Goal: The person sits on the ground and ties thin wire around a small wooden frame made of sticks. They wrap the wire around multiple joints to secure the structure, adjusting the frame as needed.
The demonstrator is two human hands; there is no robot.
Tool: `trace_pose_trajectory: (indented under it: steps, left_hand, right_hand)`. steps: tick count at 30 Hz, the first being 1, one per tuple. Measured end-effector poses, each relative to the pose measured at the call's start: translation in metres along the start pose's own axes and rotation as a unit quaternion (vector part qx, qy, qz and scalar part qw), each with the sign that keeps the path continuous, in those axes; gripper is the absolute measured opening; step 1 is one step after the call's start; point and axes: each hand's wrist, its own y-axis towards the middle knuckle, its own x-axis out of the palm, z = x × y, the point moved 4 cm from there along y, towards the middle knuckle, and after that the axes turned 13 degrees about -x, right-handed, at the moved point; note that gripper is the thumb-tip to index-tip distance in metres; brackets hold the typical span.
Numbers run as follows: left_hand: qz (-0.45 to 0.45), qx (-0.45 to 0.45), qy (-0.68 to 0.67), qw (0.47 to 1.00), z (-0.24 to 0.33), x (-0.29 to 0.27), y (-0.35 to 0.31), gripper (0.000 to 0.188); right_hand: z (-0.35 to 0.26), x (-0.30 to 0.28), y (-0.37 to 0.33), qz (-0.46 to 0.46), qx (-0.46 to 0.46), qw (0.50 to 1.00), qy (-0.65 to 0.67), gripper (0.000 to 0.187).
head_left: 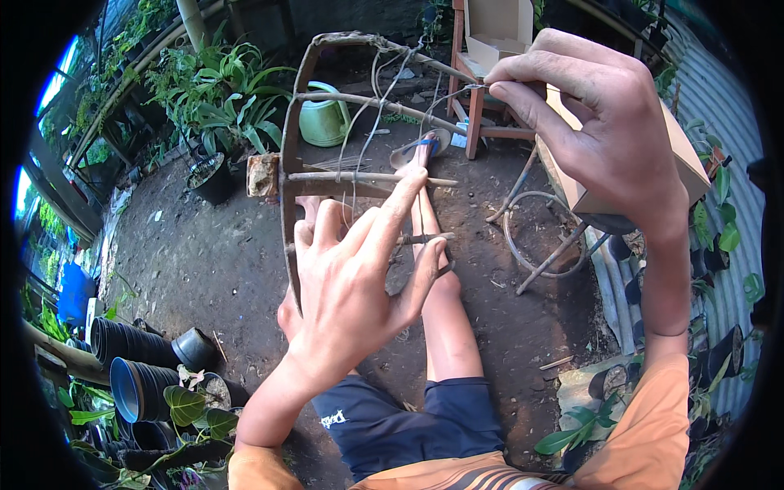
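Note:
A curved wooden frame (287, 155) with several thin sticks (371, 176) set across it is raised above my legs. My left hand (347, 269) holds the frame at its lower part, index finger stretched along one stick and thumb near the tip of another; the curled fingers partly hide their grip. Thin wire (351, 131) hangs in loose loops across the sticks. My right hand (584, 114), higher up, pinches a twisted wire end (471, 88) beside the tip of the upper stick. A pale block (262, 175) sits on the frame's outer side.
Beyond the frame stand a green watering can (324, 121) and a wooden chair (475, 122) with a cardboard box (498, 28). Another box (686, 155) rests on a round-based metal stand (531, 261) at right. Black plant pots (135, 392) lie at lower left; corrugated sheeting (719, 98) borders the right.

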Motion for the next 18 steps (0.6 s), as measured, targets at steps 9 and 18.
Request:
trace_pose_trajectory:
  steps: [9,18]
  left_hand:
    - [-0.011,0.024,0.027,0.999,0.019,0.015,-0.007,0.067]
    - [0.03,0.016,-0.018,0.999,0.002,0.005,0.001,0.065]
  right_hand:
    - [-0.031,0.057,0.007,-0.159,-0.097,0.982,0.007,0.015]
    - [-0.031,0.04,-0.001,0.07,-0.16,0.977,-0.126,0.026]
